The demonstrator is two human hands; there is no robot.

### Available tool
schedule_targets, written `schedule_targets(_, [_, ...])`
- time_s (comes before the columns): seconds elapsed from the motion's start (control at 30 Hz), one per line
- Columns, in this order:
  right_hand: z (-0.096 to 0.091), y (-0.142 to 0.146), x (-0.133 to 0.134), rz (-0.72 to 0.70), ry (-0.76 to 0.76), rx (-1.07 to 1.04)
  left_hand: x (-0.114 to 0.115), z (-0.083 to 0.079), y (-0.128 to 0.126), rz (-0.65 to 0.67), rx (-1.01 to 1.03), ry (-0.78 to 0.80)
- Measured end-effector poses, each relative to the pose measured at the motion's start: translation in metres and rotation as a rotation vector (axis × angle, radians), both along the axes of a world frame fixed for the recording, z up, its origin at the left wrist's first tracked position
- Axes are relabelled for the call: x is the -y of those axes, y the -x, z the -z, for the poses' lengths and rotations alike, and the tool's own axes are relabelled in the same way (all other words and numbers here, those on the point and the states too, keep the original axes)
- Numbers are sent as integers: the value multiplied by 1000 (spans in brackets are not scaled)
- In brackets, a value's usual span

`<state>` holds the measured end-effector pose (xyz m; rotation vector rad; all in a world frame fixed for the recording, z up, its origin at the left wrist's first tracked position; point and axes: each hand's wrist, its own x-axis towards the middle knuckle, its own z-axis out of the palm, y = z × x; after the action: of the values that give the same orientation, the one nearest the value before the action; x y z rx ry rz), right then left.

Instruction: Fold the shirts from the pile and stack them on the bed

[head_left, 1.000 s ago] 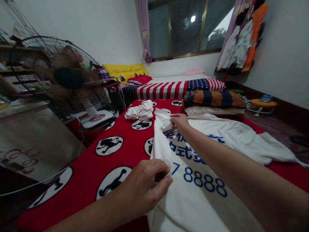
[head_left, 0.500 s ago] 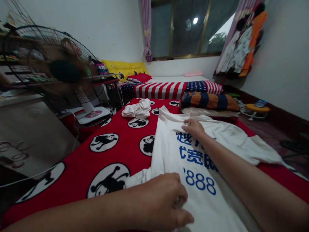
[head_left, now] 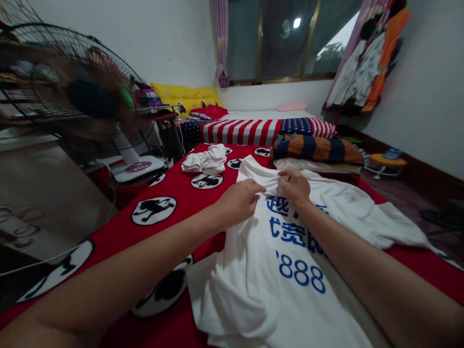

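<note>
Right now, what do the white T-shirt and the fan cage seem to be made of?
The white T-shirt looks like soft matte knit, probably cotton: it creases and bunches. The fan cage: thin dark wire, likely coated metal; fine stiff spokes.

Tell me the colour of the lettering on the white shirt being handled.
Blue lettering on the white shirt; head view shows it best.

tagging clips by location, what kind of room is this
Most likely a bedroom in a home: a red cartoon-print blanket covers a low bed or mattress, stars-and-stripes bedding lies below the curtained window, and a white T-shirt spread on the blanket is pinched by the left hand and right hand.
</note>
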<state>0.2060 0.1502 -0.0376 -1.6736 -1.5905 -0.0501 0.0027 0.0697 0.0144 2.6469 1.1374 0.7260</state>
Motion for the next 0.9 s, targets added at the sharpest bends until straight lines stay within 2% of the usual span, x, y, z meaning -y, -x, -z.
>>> schedule_targets(0.13, [6,-1,-5,-81,-69,-18,-53,29,-15,-82,-62,1])
schedule_targets(0.23, [6,-8,-6,-108,-57,-27,-70,43,-22,-139,-113,-1])
schedule_targets(0.3, [1,-16,-7,-106,49,44,-72,51,-24,-136,-160,5])
schedule_targets(0.4, [-13,-27,-9,-63,300,325,-70,64,-24,-106,-233,59])
schedule_targets(0.43, [-19,-28,-12,-29,337,415,-69,67,-24,-101,-248,78])
schedule_targets(0.5, [-32,-24,-23,21,291,508,-66,73,-24,-99,-257,94])
schedule_targets(0.6, [-45,-1,-54,-75,146,415,-65,76,-24,-101,-232,82])
schedule_targets(0.73, [-41,36,-105,-244,234,83,-65,74,-24,-96,-188,63])
schedule_targets(0.83, [-31,45,-131,-243,301,14,-62,74,-24,-127,-131,72])
schedule_targets(0.9, [-25,42,-138,-176,268,20,-60,75,-25,-179,-78,71])
